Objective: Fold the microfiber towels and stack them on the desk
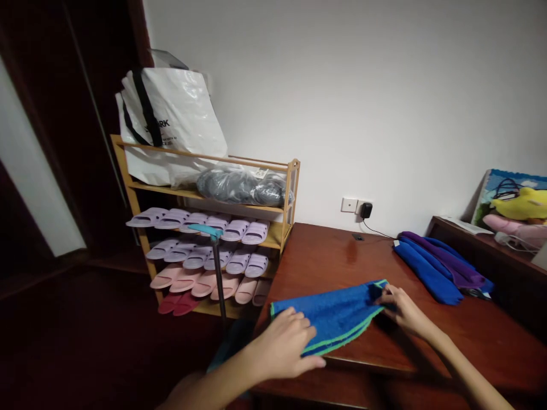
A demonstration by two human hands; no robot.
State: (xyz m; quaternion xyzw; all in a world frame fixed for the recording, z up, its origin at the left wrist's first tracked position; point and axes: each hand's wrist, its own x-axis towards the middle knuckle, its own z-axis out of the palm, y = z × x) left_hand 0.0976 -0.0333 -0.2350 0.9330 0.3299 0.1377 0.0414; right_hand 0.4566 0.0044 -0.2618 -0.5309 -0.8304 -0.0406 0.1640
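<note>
A blue cloth (337, 313) with bright green edging lies folded on the brown wooden table (325, 256), close to its front left corner. Flat on the cloth's left part rests my left hand (290, 339), its fingers stretched out and the thumb apart. My right hand (397, 307) pinches the cloth's right end, lifting it a little off the tabletop. Farther back to the right lies a pile of folded cloths, blue ones (427, 273) and a purple one (453, 262).
Left of the table stands a wooden rack (290, 199) with rows of slippers (196, 250) and a white bag (183, 108) on top. A dustpan or broom handle (217, 267) rises before it. A black plug (366, 210) sits in the wall; a yellow plush toy (521, 205) is far right.
</note>
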